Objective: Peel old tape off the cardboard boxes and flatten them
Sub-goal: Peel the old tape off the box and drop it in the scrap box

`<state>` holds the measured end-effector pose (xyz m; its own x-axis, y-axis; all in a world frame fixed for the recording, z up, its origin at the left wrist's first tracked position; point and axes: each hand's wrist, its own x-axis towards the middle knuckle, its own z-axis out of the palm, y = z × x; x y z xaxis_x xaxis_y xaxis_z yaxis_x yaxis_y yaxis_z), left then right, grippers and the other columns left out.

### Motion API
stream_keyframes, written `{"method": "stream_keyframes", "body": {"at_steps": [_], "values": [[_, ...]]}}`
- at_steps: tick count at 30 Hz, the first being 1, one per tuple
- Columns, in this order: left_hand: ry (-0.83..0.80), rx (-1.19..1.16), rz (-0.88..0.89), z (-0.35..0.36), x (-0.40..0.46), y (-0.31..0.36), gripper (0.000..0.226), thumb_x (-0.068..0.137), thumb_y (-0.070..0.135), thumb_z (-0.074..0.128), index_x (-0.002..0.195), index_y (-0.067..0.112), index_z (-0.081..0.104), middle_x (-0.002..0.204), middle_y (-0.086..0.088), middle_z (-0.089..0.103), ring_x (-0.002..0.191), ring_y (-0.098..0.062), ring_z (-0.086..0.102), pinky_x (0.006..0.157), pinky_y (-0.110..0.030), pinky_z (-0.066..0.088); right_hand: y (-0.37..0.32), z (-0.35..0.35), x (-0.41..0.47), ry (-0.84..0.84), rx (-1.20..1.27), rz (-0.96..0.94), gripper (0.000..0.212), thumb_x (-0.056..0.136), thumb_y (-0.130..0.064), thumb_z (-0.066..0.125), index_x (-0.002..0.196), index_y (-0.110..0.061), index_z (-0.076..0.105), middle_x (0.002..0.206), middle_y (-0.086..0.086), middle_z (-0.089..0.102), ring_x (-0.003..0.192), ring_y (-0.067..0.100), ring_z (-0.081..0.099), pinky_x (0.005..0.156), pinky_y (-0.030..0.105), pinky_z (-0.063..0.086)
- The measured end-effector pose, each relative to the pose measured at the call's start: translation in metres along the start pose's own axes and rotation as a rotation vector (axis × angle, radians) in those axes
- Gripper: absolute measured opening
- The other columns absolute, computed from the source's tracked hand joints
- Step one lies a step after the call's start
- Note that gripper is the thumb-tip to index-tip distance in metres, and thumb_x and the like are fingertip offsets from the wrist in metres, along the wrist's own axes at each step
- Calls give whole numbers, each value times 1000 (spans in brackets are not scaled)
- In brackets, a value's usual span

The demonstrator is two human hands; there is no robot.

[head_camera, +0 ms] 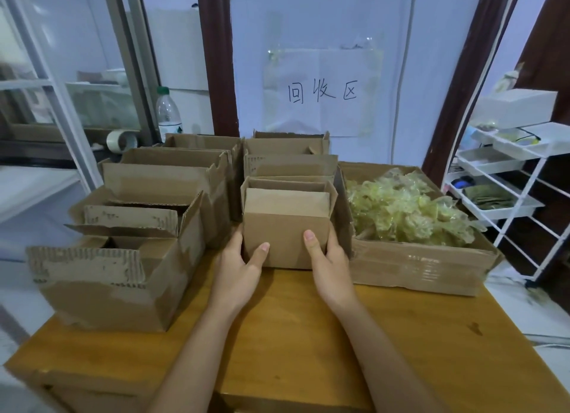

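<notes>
Both hands grip a small open cardboard box (285, 240) at the wooden table's (293, 335) centre: left hand (239, 267) and right hand (331, 264) clasp its sides, thumbs on front. Larger boxes (123, 258) crowd left; a tape-scrap box (413, 258) touches right. Bare tabletop lies in front.

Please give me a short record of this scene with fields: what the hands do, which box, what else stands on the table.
left hand: left hand grips the left side of the small box, thumb on its front
right hand: right hand grips its right side, thumb on its front
small box: upright, top flaps open, on the wooden table
left of it: open boxes with torn flaps
right of it: wide box filled with crumpled old tape
behind: tape roll, plastic bottle
</notes>
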<state>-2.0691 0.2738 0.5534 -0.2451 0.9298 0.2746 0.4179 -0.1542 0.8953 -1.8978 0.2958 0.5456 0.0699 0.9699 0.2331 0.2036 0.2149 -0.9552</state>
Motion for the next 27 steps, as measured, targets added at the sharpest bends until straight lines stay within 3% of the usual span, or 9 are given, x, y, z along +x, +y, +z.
{"method": "stream_keyframes", "body": {"at_steps": [3,6,9,13,17,19,23,27], "values": [[10,-20,-21,-1,1,-3,61,100,38,67,156,32,43,142,10,58,132,-11,51,109,-34,44,-3,-1,-2,11,21,-1,70,99,-69,46,160,-39,31,147,-18,56,138,7,50,120,44,40],[54,-77,-53,-3,4,-5,63,96,40,72,153,31,47,136,10,60,128,-12,52,104,-32,45,-8,-3,-3,13,9,14,62,102,-64,41,158,-38,37,140,-22,59,133,4,52,118,37,41],[90,-113,-80,-5,7,-10,60,93,49,73,147,36,50,134,11,60,125,-13,55,102,-35,48,-11,-4,-4,21,4,28,62,103,-63,38,158,-36,39,136,-27,55,132,1,48,116,31,38],[87,-156,-73,-6,6,-11,51,90,59,71,134,43,52,132,10,59,118,-10,58,92,-31,51,-12,-5,-5,43,25,48,69,100,-67,39,159,-31,37,142,-20,51,134,4,44,113,31,36],[62,-253,-86,-8,2,-2,39,96,47,69,127,31,52,118,14,62,111,-6,60,81,-24,49,-17,-7,-7,35,64,64,63,92,-71,42,143,-35,46,129,-19,56,121,6,53,90,21,41],[43,-298,-80,-9,-2,4,46,93,48,68,129,27,50,118,15,61,109,-5,60,80,-23,48,-17,-8,-8,33,84,67,54,91,-75,44,130,-37,49,123,-19,58,116,3,55,85,20,42],[-5,-343,-54,-13,-6,7,63,85,59,70,136,33,43,124,18,58,108,0,60,81,-18,49,-15,-9,-5,46,103,64,59,86,-80,39,128,-40,50,123,-19,58,118,4,54,91,27,42],[-15,-356,-61,-12,-4,8,65,84,58,66,140,34,45,126,17,58,109,-1,60,79,-14,49,-14,-7,-11,-25,111,-26,76,85,-82,43,150,-41,38,142,-22,50,129,-6,47,106,24,40]]}}
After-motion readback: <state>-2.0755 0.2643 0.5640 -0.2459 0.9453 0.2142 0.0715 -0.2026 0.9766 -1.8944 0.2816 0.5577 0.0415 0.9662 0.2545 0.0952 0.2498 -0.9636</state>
